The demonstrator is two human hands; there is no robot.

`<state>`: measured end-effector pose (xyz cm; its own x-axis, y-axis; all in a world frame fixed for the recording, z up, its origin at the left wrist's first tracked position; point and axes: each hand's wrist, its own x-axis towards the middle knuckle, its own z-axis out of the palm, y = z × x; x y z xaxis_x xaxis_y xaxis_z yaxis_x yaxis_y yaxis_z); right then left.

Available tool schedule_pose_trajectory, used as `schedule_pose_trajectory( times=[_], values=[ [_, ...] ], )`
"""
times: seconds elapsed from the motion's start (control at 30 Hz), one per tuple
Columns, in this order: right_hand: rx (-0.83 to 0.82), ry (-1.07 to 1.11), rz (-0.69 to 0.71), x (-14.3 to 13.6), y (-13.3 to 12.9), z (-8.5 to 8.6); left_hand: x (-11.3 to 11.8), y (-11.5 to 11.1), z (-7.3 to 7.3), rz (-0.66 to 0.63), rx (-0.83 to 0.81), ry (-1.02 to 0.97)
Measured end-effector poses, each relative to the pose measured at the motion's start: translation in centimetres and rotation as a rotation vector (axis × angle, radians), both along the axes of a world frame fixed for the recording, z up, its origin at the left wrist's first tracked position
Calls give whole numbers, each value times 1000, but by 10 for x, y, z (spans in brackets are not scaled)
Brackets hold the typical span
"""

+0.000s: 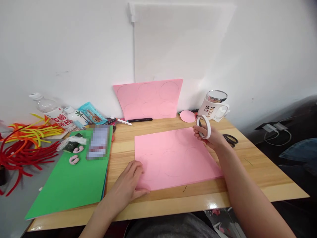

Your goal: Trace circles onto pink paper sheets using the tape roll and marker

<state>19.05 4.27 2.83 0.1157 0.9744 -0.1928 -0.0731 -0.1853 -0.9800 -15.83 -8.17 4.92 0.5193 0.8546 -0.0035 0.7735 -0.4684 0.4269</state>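
Note:
A pink sheet (170, 158) lies flat on the wooden table, with several faint circles drawn on it. My left hand (130, 180) rests on its lower left corner, fingers slightly bent and thumb spread along the near edge. Over the sheet's far right corner, my right hand (210, 134) grips a white roll of tape (208, 128), held up so that its round opening shows. Against the wall leans a second pink sheet (151, 99), also marked with circles. A pink paper disc (187, 116) is near the mug.
A white mug (206, 107) stands at the back right, with black-handled scissors (230, 139) in front. A black marker (140, 120) lies by the wall. Left are green sheets (74, 185), a blurred phone (98, 142), bottles (58, 112) and red pipe cleaners (27, 158).

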Motion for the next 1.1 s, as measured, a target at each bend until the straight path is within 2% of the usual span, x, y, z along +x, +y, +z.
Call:
schedule_pose_trajectory(
  times=[0.13, 0.27, 0.37, 0.5, 0.6, 0.7, 0.83, 0.97, 1.1],
  values=[
    [-25, -213, -83, 10, 2, -3, -1, 5, 5, -3, -39, 23],
    [-84, -621, -115, 13, 1, -3, 0, 16, 0, 62, -23, -16],
    [-105, -935, -137, 7, -2, 0, 5, 28, -9, 97, 137, -59],
    [-119, -1198, -142, -7, -7, 2, 18, 51, -24, 114, 403, -63],
    [-153, -1369, -100, -18, -10, 4, 27, 70, -36, 119, 528, -40],
    [-164, -1432, -43, -26, -13, 6, 33, 82, -46, 129, 580, -22],
    [-130, -1453, -32, -31, -15, 5, 35, 84, -53, 96, 559, -25],
    [-86, -1441, -113, -32, -16, 0, 34, 81, -54, 97, 546, -66],
    [32, -1389, -237, -29, -16, -3, 34, 82, -55, 111, 522, -111]
  ],
)
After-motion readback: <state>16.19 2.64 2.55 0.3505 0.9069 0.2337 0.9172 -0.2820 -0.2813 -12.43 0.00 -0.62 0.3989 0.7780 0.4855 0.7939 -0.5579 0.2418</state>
